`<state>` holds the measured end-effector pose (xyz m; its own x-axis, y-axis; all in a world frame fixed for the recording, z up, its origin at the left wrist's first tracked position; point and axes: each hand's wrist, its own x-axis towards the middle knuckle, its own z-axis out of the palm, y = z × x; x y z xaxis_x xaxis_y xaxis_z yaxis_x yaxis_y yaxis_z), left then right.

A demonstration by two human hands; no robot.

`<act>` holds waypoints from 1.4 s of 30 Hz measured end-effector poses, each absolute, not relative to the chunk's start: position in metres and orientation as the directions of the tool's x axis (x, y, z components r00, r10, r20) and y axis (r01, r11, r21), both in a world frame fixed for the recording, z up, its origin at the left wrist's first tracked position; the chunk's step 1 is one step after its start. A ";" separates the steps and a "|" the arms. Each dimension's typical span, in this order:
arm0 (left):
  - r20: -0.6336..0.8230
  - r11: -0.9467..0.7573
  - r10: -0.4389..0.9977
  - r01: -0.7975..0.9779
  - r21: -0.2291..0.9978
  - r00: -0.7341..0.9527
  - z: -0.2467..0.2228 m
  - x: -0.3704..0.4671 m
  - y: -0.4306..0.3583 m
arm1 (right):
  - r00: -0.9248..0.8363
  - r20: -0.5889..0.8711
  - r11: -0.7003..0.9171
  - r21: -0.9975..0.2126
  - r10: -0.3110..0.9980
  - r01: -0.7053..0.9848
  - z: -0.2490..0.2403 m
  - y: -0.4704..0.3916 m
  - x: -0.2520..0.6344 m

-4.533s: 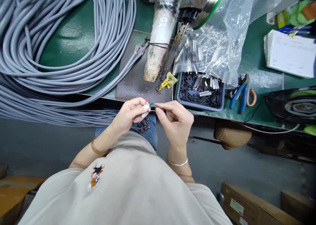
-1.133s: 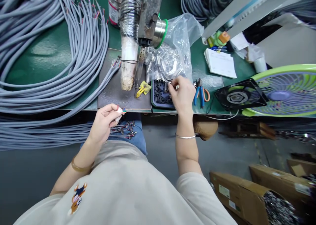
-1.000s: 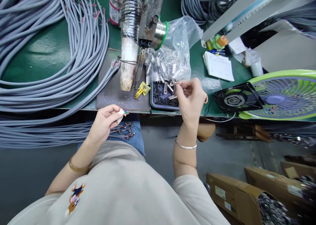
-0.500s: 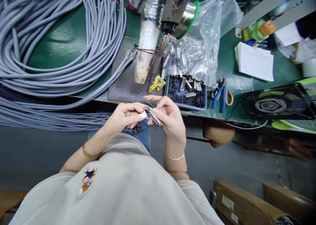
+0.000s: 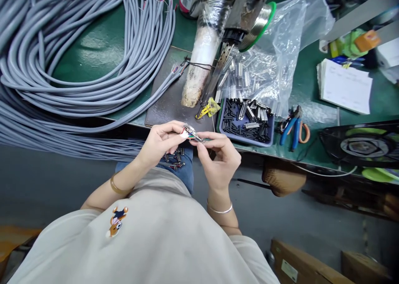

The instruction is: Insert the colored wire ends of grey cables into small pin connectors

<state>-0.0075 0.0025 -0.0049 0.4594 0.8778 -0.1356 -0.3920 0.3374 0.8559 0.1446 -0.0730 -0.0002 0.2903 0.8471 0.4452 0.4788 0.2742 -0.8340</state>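
My left hand (image 5: 165, 143) is closed in a pinch on the white-sleeved wire end and the near side of a small metal connector (image 5: 193, 134). Thin coloured wires show beside the connector. My right hand (image 5: 218, 153) has its thumb and fingers pressed at the connector's other end. Both hands are above my lap, just off the table's front edge. Beyond them a yellow clip (image 5: 204, 110) lies on a dark mat (image 5: 158, 109). The blue tray (image 5: 270, 130) to the right holds black sleeves and metal connectors.
Grey cables (image 5: 93, 84) cover the left side. A wrapped white tube (image 5: 199, 63) and a solder spool (image 5: 257, 28) stand behind the hands. Pliers (image 5: 293, 128), a paper stack (image 5: 346, 86) and a black fan (image 5: 361, 144) are at the right. More connectors (image 5: 177, 158) rest on my lap.
The view has shifted, so the table things appear further right. The connector is turned more edge-on between my hands. My right hand's raised fingers have come down beside the connector.
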 end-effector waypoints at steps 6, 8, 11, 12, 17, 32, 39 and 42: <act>-0.141 0.292 0.892 -0.308 0.905 0.430 -0.008 -0.004 0.003 | 0.309 0.711 0.293 -0.588 0.632 0.754 -0.010 -0.069 0.153; -0.118 0.263 0.896 -0.297 0.918 0.427 -0.007 -0.003 0.004 | 0.376 0.705 0.287 -0.630 0.602 0.721 -0.012 -0.068 0.156; -0.090 0.228 0.900 -0.284 0.931 0.426 -0.004 0.001 0.007 | 0.458 0.572 0.272 -0.778 0.680 0.567 -0.010 -0.067 0.157; -0.094 0.231 0.898 -0.279 0.932 0.430 -0.003 0.002 0.008 | 0.468 0.501 0.247 -0.829 0.728 0.502 -0.009 -0.066 0.156; -0.117 0.259 0.888 -0.273 0.927 0.445 -0.002 0.008 0.015 | 0.418 0.311 0.156 -0.918 0.854 0.366 -0.008 -0.061 0.154; -0.128 0.258 0.905 -0.284 0.924 0.406 0.000 0.016 0.024 | 0.417 0.458 0.256 -0.853 0.785 0.454 -0.010 -0.049 0.156; -0.117 0.250 0.911 -0.303 0.920 0.396 0.001 0.018 0.023 | 0.378 0.511 0.285 -0.810 0.772 0.513 -0.009 -0.047 0.158; -0.116 0.243 0.913 -0.293 0.925 0.391 0.002 0.018 0.024 | 0.354 0.535 0.289 -0.780 0.767 0.555 -0.008 -0.046 0.158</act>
<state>0.0179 0.0239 0.0021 0.3907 0.9131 -0.1163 -0.2926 0.2430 0.9249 0.1584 -0.0457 -0.0083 0.3540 0.7669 0.5353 0.5546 0.2887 -0.7804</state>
